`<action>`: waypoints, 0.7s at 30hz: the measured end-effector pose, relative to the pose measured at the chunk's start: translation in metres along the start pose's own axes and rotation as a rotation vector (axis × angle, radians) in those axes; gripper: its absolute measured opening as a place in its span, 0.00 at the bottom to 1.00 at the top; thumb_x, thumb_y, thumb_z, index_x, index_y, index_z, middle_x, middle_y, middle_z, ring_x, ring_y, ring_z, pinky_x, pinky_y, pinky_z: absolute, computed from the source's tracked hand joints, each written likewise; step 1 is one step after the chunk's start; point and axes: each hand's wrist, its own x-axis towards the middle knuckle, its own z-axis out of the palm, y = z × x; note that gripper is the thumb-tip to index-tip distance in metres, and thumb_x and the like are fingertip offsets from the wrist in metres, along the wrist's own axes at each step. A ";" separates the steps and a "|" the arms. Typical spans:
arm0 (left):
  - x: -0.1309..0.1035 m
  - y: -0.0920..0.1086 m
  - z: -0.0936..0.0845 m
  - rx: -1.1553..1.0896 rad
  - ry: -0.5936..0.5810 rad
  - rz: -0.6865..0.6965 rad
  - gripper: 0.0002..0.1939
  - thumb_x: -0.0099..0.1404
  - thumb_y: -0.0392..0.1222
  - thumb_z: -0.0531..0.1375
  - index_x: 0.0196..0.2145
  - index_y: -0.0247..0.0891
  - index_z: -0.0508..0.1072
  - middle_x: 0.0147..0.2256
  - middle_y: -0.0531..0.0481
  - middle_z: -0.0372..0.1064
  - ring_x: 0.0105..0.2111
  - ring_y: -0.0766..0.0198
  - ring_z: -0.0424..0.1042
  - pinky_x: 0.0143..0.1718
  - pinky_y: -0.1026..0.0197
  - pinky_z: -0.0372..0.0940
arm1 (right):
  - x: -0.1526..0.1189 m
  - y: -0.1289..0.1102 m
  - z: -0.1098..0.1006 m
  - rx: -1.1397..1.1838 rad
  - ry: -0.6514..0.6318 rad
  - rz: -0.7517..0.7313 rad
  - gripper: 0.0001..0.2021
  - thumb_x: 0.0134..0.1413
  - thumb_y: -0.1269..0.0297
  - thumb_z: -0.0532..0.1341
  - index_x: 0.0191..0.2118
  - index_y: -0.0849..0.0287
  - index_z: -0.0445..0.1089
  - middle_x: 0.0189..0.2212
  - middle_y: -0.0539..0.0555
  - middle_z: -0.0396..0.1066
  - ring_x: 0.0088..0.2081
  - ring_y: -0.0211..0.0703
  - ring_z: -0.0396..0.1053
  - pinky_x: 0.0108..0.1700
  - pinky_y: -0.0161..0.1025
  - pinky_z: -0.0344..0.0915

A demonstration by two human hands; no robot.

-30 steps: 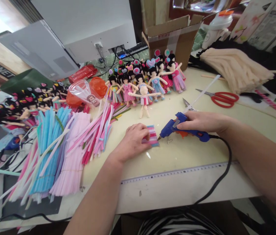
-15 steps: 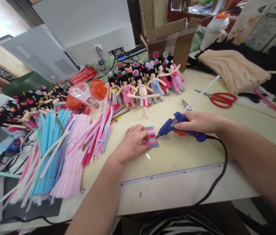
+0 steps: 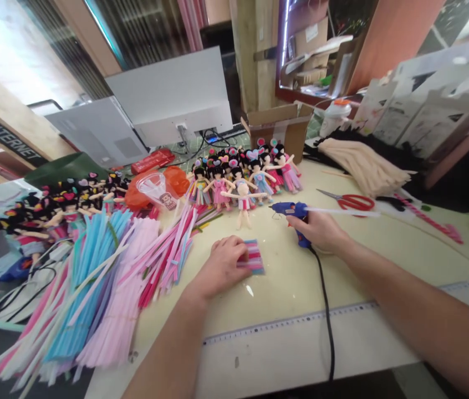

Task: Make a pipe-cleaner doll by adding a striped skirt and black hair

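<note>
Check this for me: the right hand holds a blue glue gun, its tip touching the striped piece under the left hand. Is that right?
Not quite: in the head view, the right hand holds the blue glue gun with its tip apart from the striped piece under the left hand, not touching it.

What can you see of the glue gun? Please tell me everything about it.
The glue gun is blue and looks plastic, with a small pale label on its side. The right hand grips it, with the handle pointing down. Its nozzle points left, apart from the striped strips. A thin wire stand shows below the nose. A long whitish glue stick sticks out behind, and a black cord leaves the handle's foot. Whether it is hot cannot be seen.
</note>
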 end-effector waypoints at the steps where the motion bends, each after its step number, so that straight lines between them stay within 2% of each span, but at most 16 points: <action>1: 0.000 0.000 0.000 -0.002 0.000 -0.007 0.08 0.56 0.42 0.63 0.30 0.39 0.66 0.39 0.50 0.65 0.42 0.59 0.64 0.45 0.55 0.57 | 0.001 0.002 0.003 -0.045 0.032 -0.011 0.18 0.56 0.51 0.54 0.24 0.58 0.65 0.18 0.50 0.67 0.21 0.39 0.65 0.25 0.34 0.57; 5: -0.001 0.002 -0.002 0.002 0.009 -0.009 0.07 0.57 0.42 0.62 0.30 0.39 0.66 0.39 0.49 0.66 0.41 0.59 0.64 0.44 0.56 0.57 | 0.003 0.005 0.010 -0.193 0.138 -0.146 0.14 0.57 0.52 0.55 0.34 0.58 0.69 0.29 0.55 0.73 0.31 0.45 0.70 0.33 0.36 0.62; 7: -0.001 0.004 -0.003 0.001 0.014 -0.007 0.06 0.57 0.41 0.61 0.30 0.39 0.66 0.39 0.49 0.66 0.41 0.59 0.65 0.45 0.56 0.57 | 0.004 0.006 0.011 -0.196 0.124 -0.219 0.13 0.57 0.53 0.57 0.36 0.58 0.70 0.34 0.57 0.73 0.36 0.47 0.71 0.38 0.37 0.63; 10: 0.001 0.005 -0.004 -0.008 -0.001 -0.015 0.05 0.57 0.40 0.59 0.28 0.39 0.65 0.37 0.49 0.66 0.40 0.59 0.66 0.43 0.57 0.58 | 0.005 0.015 0.002 -0.063 0.045 -0.261 0.15 0.46 0.54 0.66 0.38 0.56 0.72 0.36 0.54 0.74 0.37 0.46 0.70 0.41 0.38 0.64; 12: 0.003 0.004 -0.005 0.002 -0.013 -0.032 0.04 0.55 0.39 0.58 0.27 0.39 0.64 0.36 0.49 0.66 0.39 0.59 0.66 0.42 0.58 0.58 | 0.006 0.031 -0.014 0.023 0.065 -0.229 0.21 0.35 0.57 0.71 0.40 0.55 0.73 0.34 0.50 0.74 0.34 0.43 0.70 0.38 0.37 0.65; 13: 0.005 0.004 -0.005 0.014 -0.022 -0.039 0.04 0.54 0.39 0.58 0.26 0.39 0.63 0.36 0.49 0.66 0.39 0.58 0.66 0.42 0.58 0.59 | 0.007 0.042 -0.025 0.044 0.108 -0.196 0.23 0.33 0.58 0.72 0.41 0.54 0.73 0.33 0.49 0.74 0.32 0.41 0.70 0.37 0.36 0.65; 16: 0.009 0.002 -0.004 0.020 -0.038 -0.031 0.03 0.53 0.39 0.57 0.26 0.40 0.63 0.36 0.49 0.67 0.39 0.58 0.67 0.42 0.57 0.59 | 0.008 0.083 -0.072 0.048 0.369 -0.042 0.18 0.43 0.56 0.66 0.42 0.56 0.73 0.32 0.50 0.73 0.31 0.41 0.69 0.36 0.37 0.66; 18: 0.010 0.000 -0.003 0.022 -0.039 -0.035 0.03 0.52 0.38 0.56 0.25 0.40 0.63 0.36 0.49 0.68 0.39 0.58 0.68 0.42 0.58 0.60 | 0.007 0.113 -0.107 0.052 0.632 0.104 0.20 0.50 0.54 0.60 0.47 0.60 0.69 0.39 0.57 0.71 0.39 0.46 0.69 0.42 0.42 0.66; 21: 0.011 -0.004 0.000 0.030 -0.030 -0.032 0.02 0.51 0.38 0.56 0.25 0.40 0.64 0.36 0.49 0.69 0.39 0.58 0.69 0.42 0.58 0.61 | 0.007 0.155 -0.145 0.057 0.949 0.329 0.28 0.51 0.55 0.57 0.55 0.67 0.61 0.50 0.68 0.64 0.51 0.57 0.62 0.52 0.52 0.59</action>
